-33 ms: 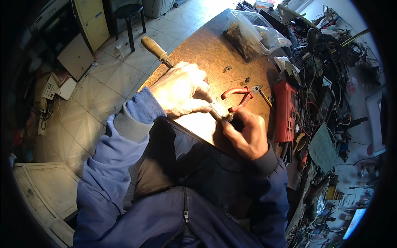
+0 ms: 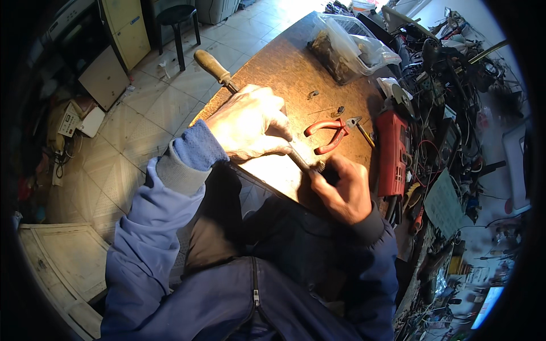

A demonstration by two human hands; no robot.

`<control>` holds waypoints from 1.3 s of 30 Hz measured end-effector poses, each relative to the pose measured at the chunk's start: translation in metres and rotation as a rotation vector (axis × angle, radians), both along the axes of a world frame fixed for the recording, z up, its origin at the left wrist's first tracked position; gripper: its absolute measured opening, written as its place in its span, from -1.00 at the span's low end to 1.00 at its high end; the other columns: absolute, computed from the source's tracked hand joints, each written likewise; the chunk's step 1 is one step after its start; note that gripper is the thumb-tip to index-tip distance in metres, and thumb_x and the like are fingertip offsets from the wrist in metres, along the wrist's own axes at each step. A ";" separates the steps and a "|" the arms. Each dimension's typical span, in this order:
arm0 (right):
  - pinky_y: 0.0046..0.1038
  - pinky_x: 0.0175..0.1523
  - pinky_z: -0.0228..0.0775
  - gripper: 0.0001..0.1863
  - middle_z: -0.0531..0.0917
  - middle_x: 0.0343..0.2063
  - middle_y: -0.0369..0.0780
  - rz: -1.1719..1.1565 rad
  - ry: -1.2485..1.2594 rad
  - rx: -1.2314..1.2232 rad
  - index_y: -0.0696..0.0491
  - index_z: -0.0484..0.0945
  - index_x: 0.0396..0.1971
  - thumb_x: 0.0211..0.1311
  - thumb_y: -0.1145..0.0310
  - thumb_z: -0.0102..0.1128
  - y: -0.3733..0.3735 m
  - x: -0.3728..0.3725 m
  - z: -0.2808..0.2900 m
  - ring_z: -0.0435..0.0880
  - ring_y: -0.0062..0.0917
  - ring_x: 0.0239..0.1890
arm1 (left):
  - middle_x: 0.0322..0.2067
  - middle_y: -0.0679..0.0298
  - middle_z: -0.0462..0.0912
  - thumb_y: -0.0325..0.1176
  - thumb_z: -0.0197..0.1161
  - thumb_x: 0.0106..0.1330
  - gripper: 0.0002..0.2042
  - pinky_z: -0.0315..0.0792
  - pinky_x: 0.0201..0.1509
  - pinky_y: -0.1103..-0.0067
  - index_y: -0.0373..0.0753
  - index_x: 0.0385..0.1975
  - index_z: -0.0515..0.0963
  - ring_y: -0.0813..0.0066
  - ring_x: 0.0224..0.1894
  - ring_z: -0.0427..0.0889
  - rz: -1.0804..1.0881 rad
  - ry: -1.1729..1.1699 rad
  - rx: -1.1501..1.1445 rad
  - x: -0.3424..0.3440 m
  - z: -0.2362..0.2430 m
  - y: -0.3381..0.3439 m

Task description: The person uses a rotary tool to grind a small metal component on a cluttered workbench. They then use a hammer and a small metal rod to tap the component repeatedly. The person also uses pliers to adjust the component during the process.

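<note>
My left hand (image 2: 250, 125) lies closed over a tool with a wooden handle (image 2: 211, 65) and a metal shaft. The handle sticks out beyond the knuckles at the far left, while a grey rod-like length (image 2: 298, 158) comes out between thumb and fingers toward the right; the stretch under the palm is hidden. At that tip my right hand (image 2: 346, 190) is closed in a pinch on a small ridged piece (image 2: 319, 166), mostly covered by the fingers. Just beyond the right hand, red-handled pliers (image 2: 335, 134) lie spread on the brown wooden tabletop (image 2: 267, 68).
Small dark bits (image 2: 339, 111) lie past the pliers. A clear plastic box (image 2: 347, 54) stands at the far end. Along the right, a red tool body (image 2: 392, 153) borders heaped cables and parts (image 2: 438, 85). A black stool (image 2: 177, 17) stands on the tiled floor.
My right hand has shifted slightly to the right and nearer me, baring more of the ridged piece. My left hand and the wooden-handled tool look unmoved.
</note>
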State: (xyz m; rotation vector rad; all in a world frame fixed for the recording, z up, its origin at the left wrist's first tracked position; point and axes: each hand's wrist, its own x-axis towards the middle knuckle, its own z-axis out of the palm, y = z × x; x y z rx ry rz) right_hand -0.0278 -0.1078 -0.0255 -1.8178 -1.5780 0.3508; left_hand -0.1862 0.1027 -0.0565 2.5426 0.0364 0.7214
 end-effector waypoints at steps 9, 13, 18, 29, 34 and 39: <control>-0.28 -0.43 0.35 -0.69 0.50 -0.62 0.02 -0.036 -0.005 -0.035 0.22 0.45 -0.56 0.13 0.33 0.35 0.014 -0.002 -0.003 0.52 -0.16 -0.59 | -0.36 0.30 0.59 -0.11 0.53 0.14 -0.76 0.35 0.04 0.36 -0.13 -0.37 0.79 0.26 -0.15 0.53 -0.009 0.007 -0.004 0.002 0.000 0.000; -0.24 -0.40 0.38 -0.70 0.53 -0.60 0.05 -0.030 0.029 0.056 0.24 0.48 -0.49 0.14 0.32 0.35 0.007 -0.002 -0.008 0.57 -0.14 -0.56 | -0.36 0.30 0.59 -0.11 0.53 0.13 -0.76 0.35 0.05 0.35 -0.14 -0.38 0.78 0.26 -0.15 0.53 -0.004 -0.015 0.016 0.001 0.000 0.001; -0.25 -0.43 0.31 -0.71 0.47 -0.62 0.04 -0.058 -0.001 -0.083 0.23 0.49 -0.48 0.13 0.31 0.34 -0.025 0.004 -0.001 0.50 -0.11 -0.59 | -0.36 0.31 0.59 -0.12 0.52 0.13 -0.76 0.34 0.05 0.34 -0.14 -0.38 0.78 0.26 -0.15 0.53 -0.010 -0.004 0.009 0.002 -0.003 0.001; -0.29 -0.44 0.30 -0.72 0.45 -0.62 0.00 -0.016 -0.023 -0.049 0.24 0.48 -0.49 0.12 0.34 0.35 -0.016 0.007 -0.003 0.45 -0.22 -0.60 | -0.36 0.31 0.60 -0.10 0.53 0.13 -0.76 0.34 0.04 0.34 -0.12 -0.38 0.78 0.27 -0.15 0.53 -0.016 0.007 -0.002 0.002 -0.002 0.001; -0.29 -0.47 0.26 -0.70 0.41 -0.66 0.00 -0.040 -0.058 -0.043 0.22 0.47 -0.52 0.12 0.31 0.36 -0.019 0.006 -0.005 0.43 -0.23 -0.64 | -0.36 0.31 0.59 -0.11 0.53 0.12 -0.76 0.34 0.04 0.33 -0.12 -0.37 0.78 0.27 -0.14 0.53 -0.007 -0.004 -0.008 0.002 -0.003 0.000; -0.21 -0.44 0.31 -0.68 0.47 -0.64 0.06 -0.031 0.003 0.007 0.22 0.45 -0.52 0.16 0.30 0.35 0.015 -0.002 -0.007 0.49 -0.12 -0.61 | -0.36 0.30 0.58 -0.10 0.53 0.12 -0.76 0.33 0.04 0.34 -0.12 -0.37 0.79 0.26 -0.14 0.53 -0.017 0.003 -0.027 0.001 0.003 -0.001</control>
